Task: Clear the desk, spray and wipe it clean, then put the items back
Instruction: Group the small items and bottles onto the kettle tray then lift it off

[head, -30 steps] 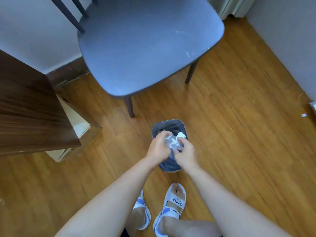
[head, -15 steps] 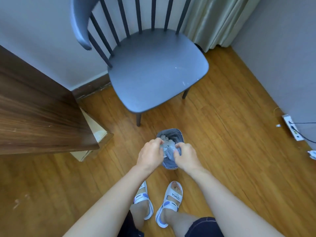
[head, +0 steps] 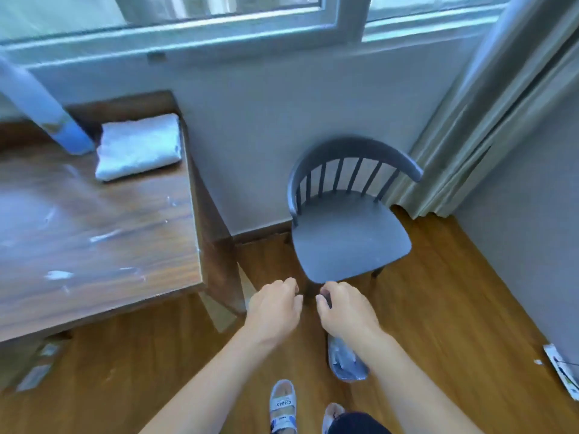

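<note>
Hands point(head: 308, 308) hover empty, desk point(head: 94, 233) to their left

We note a dark grey spindle-back chair point(head: 351, 236) standing on the wooden floor point(head: 438, 308) with its back towards the pale wall point(head: 250, 126), just beside a beige curtain point(head: 488, 120) that hangs in the corner to its right. Above the wall we see a window point(head: 282, 17) with a light frame, and at the far right edge a white power strip point(head: 560, 374) lies on the floor against the side wall. At the bottom of the view we identify white sandals point(head: 283, 405) with blue detailing on the floor.
</note>
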### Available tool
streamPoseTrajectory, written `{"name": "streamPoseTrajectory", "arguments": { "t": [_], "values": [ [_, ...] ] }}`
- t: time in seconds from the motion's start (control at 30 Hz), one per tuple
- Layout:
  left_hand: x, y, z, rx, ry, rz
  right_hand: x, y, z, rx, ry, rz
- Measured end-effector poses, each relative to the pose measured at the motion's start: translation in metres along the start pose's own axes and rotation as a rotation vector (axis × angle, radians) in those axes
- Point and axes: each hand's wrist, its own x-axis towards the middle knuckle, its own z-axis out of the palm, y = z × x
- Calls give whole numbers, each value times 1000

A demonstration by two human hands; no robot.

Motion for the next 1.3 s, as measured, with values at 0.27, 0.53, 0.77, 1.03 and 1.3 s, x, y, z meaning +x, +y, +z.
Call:
{"name": "streamPoseTrajectory", "arguments": {
  "t": [0.27, 0.53, 0.77, 1.03, 1.3],
  "values": [
    [-60, -41, -84, -152, 260, -311, -3, -107, -50, -19, 1, -375],
    [-120, -92, -130, -367, 478, -596, 1, -188, -58, -7, -106, -702],
    [-155, -160, -156, -501, 628, -692, 2, -274, -35, -25, -203, -819],
    [-191, -279, -202, -558, 702, -732, 2, -399, 16, -24, -205, -895],
    [-241, -401, -234, -568, 740, -786, -24, -534, 84, 10, -242, -965]
  ]
}}
